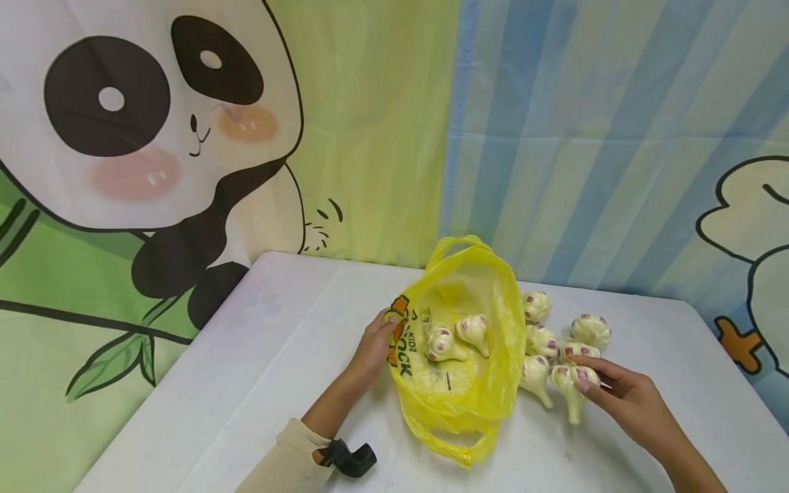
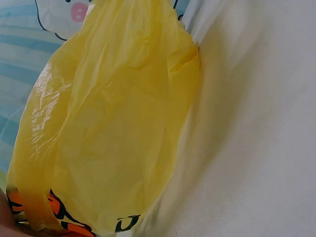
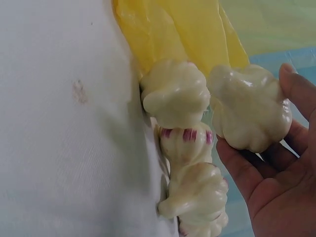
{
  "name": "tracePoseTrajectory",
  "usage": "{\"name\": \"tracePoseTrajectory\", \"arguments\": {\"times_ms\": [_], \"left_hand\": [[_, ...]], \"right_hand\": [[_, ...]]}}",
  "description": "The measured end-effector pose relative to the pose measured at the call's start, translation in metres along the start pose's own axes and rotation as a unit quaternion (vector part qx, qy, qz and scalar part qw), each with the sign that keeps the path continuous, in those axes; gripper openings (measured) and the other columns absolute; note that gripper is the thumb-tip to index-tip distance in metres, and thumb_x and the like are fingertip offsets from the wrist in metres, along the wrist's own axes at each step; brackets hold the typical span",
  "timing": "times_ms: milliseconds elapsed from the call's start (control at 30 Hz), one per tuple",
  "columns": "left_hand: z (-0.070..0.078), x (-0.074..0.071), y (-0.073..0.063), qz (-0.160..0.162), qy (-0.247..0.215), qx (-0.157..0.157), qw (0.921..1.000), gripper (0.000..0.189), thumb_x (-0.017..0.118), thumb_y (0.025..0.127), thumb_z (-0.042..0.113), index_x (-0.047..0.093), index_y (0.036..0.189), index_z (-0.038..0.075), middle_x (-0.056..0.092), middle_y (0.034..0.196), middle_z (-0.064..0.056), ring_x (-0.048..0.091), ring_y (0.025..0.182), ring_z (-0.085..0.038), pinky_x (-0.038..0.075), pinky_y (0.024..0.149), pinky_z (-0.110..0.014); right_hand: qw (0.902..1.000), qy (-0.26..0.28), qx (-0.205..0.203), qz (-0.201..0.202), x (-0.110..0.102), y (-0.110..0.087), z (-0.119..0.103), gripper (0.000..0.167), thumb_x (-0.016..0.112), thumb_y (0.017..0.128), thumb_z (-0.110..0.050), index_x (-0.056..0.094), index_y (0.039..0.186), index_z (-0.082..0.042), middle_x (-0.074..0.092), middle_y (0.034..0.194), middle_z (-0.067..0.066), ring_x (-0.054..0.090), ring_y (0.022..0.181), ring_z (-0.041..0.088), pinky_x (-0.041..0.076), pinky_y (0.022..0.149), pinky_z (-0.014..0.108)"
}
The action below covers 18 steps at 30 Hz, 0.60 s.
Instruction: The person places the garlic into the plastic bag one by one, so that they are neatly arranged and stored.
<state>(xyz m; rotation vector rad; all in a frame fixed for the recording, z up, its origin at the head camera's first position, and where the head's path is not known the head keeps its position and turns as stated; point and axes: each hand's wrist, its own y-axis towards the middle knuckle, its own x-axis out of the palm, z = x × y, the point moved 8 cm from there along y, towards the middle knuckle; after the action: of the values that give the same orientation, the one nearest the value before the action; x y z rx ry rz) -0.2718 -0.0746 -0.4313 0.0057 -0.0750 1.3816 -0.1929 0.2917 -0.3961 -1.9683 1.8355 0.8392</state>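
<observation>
The bag (image 1: 508, 322) is yellow with black-and-orange print — the garlic bulbs (image 1: 590, 331) cream, streaked purple — the tabletop (image 1: 302, 315) white.

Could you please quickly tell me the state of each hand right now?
Left hand: holding the bag by its edge.
Right hand: holding a garlic bulb.

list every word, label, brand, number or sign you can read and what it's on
"KIDS": on the yellow plastic bag
"OCK": same bag, larger; what precedes it is unclear
A mark beside "KIDS": "4" or "A", cannot tell
Small print on the bag: too small to read
Left wrist view: a bag letter I cannot make out
</observation>
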Motion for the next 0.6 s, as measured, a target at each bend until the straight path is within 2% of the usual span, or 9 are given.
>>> {"name": "tracePoseTrajectory", "arguments": {"times_ms": [67, 167, 233, 300, 367, 400, 500, 600], "left_hand": [[0.001, 0.001, 0.000, -0.004, -0.006, 0.003, 1.0000, 0.050, 0.035, 0.106, 0.033, 0.034, 0.149, 0.008, 0.052, 0.129, -0.022, 0.044, 0.125, -0.038, 0.027, 0.109, -0.049], [0.002, 0.002, 0.000, -0.010, -0.012, 0.005, 0.9999, 0.047, 0.035, 0.106, 0.033, 0.038, 0.147, 0.009, 0.054, 0.122, -0.026, 0.050, 0.115, -0.042, 0.034, 0.105, -0.048], [0.001, 0.002, 0.000, -0.010, -0.010, 0.005, 0.9999, 0.048, 0.035, 0.106, 0.033, 0.037, 0.148, 0.009, 0.054, 0.123, -0.025, 0.049, 0.117, -0.040, 0.032, 0.106, -0.048], [0.001, 0.001, 0.000, -0.009, -0.004, 0.006, 0.9999, 0.049, 0.034, 0.106, 0.033, 0.035, 0.149, 0.009, 0.053, 0.128, -0.023, 0.046, 0.122, -0.037, 0.027, 0.110, -0.049], [0.000, 0.001, 0.000, -0.011, -0.004, 0.006, 0.9999, 0.050, 0.034, 0.106, 0.033, 0.034, 0.150, 0.009, 0.052, 0.129, -0.023, 0.045, 0.124, -0.036, 0.024, 0.111, -0.049], [0.000, 0.001, 0.000, -0.012, -0.004, 0.006, 0.9999, 0.049, 0.034, 0.106, 0.033, 0.034, 0.149, 0.009, 0.052, 0.128, -0.024, 0.046, 0.123, -0.037, 0.025, 0.110, -0.048], [0.000, 0.001, 0.000, -0.014, -0.004, 0.009, 0.9999, 0.048, 0.033, 0.106, 0.033, 0.035, 0.148, 0.009, 0.054, 0.122, -0.026, 0.048, 0.117, -0.040, 0.030, 0.107, -0.048], [0.000, 0.002, 0.000, -0.013, -0.004, 0.007, 0.9999, 0.047, 0.034, 0.106, 0.033, 0.037, 0.147, 0.010, 0.055, 0.116, -0.026, 0.051, 0.111, -0.042, 0.033, 0.104, -0.048]], "right_hand": [[1.0000, -0.004, 0.002, -0.001, 0.002, 0.002, -0.002, 0.040, 0.062, 0.097, -0.026, 0.060, 0.131, -0.005, 0.061, 0.126, -0.004, 0.046, 0.107, -0.017, 0.051, 0.075, 0.017], [0.9999, -0.012, 0.009, -0.001, 0.003, 0.005, -0.006, 0.042, 0.062, 0.097, -0.028, 0.060, 0.132, -0.005, 0.057, 0.133, 0.007, 0.049, 0.123, 0.004, 0.051, 0.076, 0.017], [1.0000, -0.001, 0.001, -0.003, 0.006, 0.007, -0.008, 0.041, 0.062, 0.097, -0.026, 0.060, 0.132, -0.005, 0.057, 0.133, 0.010, 0.047, 0.126, 0.006, 0.050, 0.078, 0.017], [0.9997, 0.019, -0.016, -0.005, 0.009, 0.009, -0.011, 0.038, 0.062, 0.098, -0.022, 0.060, 0.131, -0.004, 0.060, 0.131, 0.005, 0.048, 0.127, 0.010, 0.049, 0.080, 0.016], [0.9983, 0.043, -0.038, -0.007, 0.013, 0.010, -0.013, 0.036, 0.062, 0.098, -0.017, 0.060, 0.131, -0.004, 0.062, 0.128, 0.000, 0.048, 0.119, -0.006, 0.048, 0.082, 0.014], [0.9974, 0.054, -0.047, -0.010, 0.015, 0.011, -0.015, 0.035, 0.062, 0.097, -0.015, 0.060, 0.130, -0.003, 0.063, 0.127, 0.000, 0.049, 0.115, -0.010, 0.048, 0.082, 0.015], [0.9960, 0.064, -0.062, -0.012, 0.018, 0.013, -0.020, 0.035, 0.062, 0.097, -0.013, 0.060, 0.130, -0.002, 0.062, 0.130, 0.002, 0.052, 0.114, -0.008, 0.048, 0.083, 0.016], [0.9956, 0.065, -0.067, -0.007, 0.018, 0.015, -0.025, 0.034, 0.062, 0.097, -0.011, 0.061, 0.129, -0.002, 0.062, 0.128, -0.003, 0.054, 0.112, -0.006, 0.049, 0.082, 0.016]]}}
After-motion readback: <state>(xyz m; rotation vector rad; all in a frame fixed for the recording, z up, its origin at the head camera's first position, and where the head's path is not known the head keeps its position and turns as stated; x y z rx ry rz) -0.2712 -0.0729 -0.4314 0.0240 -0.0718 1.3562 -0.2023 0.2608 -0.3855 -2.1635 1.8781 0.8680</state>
